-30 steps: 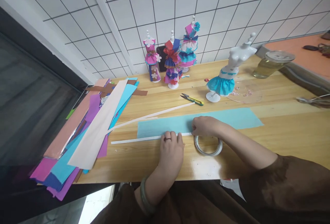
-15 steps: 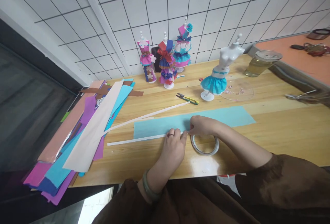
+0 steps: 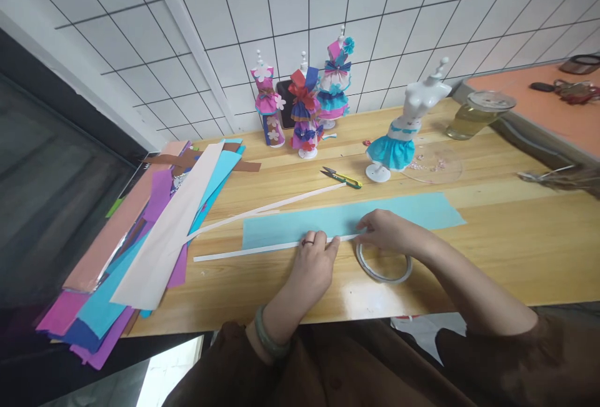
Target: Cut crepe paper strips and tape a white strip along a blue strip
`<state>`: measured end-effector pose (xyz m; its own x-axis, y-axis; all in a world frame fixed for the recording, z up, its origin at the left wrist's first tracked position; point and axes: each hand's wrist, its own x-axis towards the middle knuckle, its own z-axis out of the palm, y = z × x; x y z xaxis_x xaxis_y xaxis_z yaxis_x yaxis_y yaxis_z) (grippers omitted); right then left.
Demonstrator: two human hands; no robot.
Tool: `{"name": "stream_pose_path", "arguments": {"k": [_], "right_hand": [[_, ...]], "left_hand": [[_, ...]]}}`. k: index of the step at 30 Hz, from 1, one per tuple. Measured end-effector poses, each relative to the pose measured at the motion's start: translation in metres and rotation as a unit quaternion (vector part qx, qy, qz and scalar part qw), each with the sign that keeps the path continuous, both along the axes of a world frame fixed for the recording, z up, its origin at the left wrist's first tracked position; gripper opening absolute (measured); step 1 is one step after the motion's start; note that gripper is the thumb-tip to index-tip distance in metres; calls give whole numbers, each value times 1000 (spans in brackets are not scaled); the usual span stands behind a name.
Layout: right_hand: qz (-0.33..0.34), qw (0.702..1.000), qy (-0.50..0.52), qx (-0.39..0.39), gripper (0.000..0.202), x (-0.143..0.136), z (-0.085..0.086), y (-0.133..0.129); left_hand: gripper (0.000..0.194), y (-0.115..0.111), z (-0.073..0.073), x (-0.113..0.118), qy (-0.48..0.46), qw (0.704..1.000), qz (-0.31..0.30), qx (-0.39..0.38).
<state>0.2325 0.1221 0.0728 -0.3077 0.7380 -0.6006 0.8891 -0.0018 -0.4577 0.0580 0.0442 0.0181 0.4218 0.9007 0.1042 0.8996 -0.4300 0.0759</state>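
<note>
A light blue crepe paper strip (image 3: pixel 412 209) lies lengthwise on the wooden table. Along its near edge runs white tape (image 3: pixel 248 251), its left end sticking out past the paper. My left hand (image 3: pixel 317 262) rests on the tape, index finger stretched along it and the others bent, pressing it down. Just right of it, my right hand (image 3: pixel 387 232) pinches the tape close to the tape roll (image 3: pixel 384 280), which lies partly beneath that hand. The right fingertips are partly hidden.
Thread snips (image 3: pixel 342 177) and another white strip (image 3: pixel 267 208) lie beyond the paper. Colourful paper sheets (image 3: pixel 164 232) pile up on the left. A mannequin in a blue skirt (image 3: pixel 391 150), dressed mannequins (image 3: pixel 305 113), a bead dish (image 3: pixel 445 172) and a liquid-filled jar (image 3: pixel 478 119) stand behind.
My right hand has slid to the right along the paper edge, and the tape roll has moved right with it. More tape shows between my hands; my left hand stays nearly in place.
</note>
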Motion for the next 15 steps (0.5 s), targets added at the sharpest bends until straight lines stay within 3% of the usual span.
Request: {"name": "stream_pose_path", "arguments": {"k": [8,15], "right_hand": [[-25,998,13,55,34,37,12,-4],[-38,991,-37,120,32,59,3,-4]], "left_hand": [[41,1,-2,0,2,1000,-5,3],[45,2,-2,-1,1,1000,-14,-4]]}}
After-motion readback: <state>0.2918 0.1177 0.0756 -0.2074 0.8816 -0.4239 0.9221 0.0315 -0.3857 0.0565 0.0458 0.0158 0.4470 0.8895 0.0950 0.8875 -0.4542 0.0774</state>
